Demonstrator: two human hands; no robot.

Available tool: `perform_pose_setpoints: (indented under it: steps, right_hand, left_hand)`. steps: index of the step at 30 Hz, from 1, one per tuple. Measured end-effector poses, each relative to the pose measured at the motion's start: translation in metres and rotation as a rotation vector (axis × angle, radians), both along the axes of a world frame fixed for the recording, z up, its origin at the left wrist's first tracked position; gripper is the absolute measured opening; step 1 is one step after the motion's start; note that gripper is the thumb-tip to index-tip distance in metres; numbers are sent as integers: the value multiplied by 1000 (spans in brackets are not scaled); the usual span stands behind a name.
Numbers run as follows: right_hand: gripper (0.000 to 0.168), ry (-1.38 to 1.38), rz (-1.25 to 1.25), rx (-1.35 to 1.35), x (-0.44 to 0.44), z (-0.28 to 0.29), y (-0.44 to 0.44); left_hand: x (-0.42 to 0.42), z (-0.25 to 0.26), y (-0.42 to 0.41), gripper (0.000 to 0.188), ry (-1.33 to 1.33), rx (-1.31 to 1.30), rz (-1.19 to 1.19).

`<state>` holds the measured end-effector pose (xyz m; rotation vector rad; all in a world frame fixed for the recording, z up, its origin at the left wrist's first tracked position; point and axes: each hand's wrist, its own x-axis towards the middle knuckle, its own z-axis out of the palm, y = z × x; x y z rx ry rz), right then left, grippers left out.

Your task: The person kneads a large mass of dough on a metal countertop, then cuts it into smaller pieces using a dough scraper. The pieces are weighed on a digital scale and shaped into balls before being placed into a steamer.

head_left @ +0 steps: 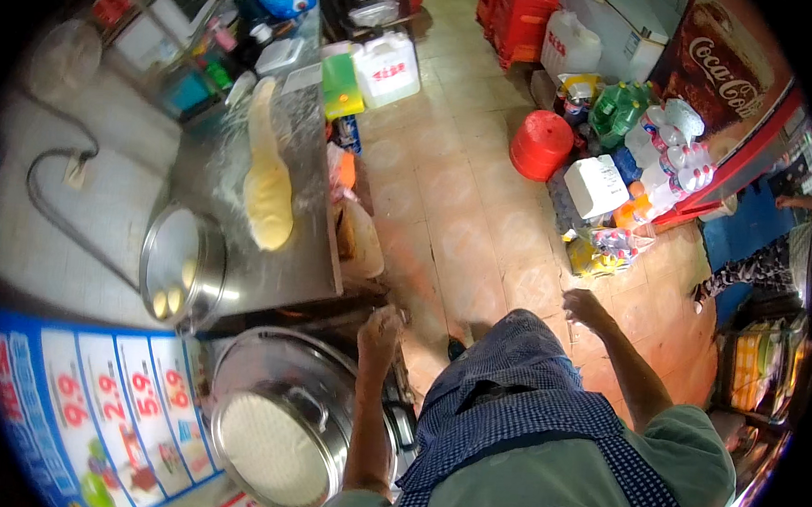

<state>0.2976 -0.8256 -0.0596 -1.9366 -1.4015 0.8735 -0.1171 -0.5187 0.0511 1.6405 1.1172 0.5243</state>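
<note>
My left hand (379,330), fingers curled in and nothing visible in them, is near the front corner of the steel counter (308,261). Just left of it stands a large steel pot (281,350), with a round steamer tray (279,448) bearing a pale, cloth-like surface. My right hand (584,311) hangs above the tiled floor, loosely curled with no object showing. On the floured counter lies a long piece of yellowish dough (267,203), thick at the near end. A round steel steamer (182,261) at the counter's left holds several small dough pieces (174,298).
Along the counter's right side stand a white jug (387,68) and a green box (342,82). An upturned red bucket (542,143), bottles (617,109) and a white carton (596,186) line the right. Another person's patterned leg (754,268) shows at far right.
</note>
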Motion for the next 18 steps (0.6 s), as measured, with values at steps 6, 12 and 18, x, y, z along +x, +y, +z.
perform_pose_setpoints:
  steps: [6, 12, 18]
  right_hand:
    - [22, 765, -933, -369, 33, 9, 29]
    - [14, 715, -577, -237, 128, -39, 216]
    - [28, -197, 76, 25, 152, 16, 523]
  left_hand:
    - [105, 2, 149, 34, -81, -4, -71]
    - [95, -32, 210, 34, 155, -69, 206]
    - [93, -10, 228, 38, 210, -94, 554]
